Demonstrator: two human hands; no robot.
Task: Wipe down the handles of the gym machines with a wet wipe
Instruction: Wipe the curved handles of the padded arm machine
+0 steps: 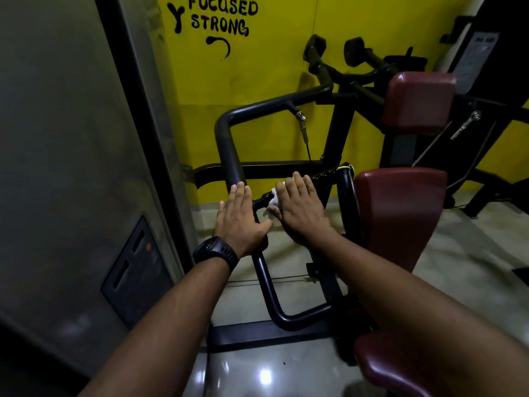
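The right hand (300, 207) lies flat, pressing the wipe (274, 197) on the handle (329, 173). At its 9 o'clock, the left hand (242, 216) rests open on the bar (227, 151).

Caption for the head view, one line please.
The right hand presses a white wipe onto a black machine handle; the left hand rests on the bar beside it.

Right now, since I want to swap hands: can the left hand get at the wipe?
Likely yes: the left hand rests on the black bar beside the wipe, which the right hand presses on the handle; nothing stands between.
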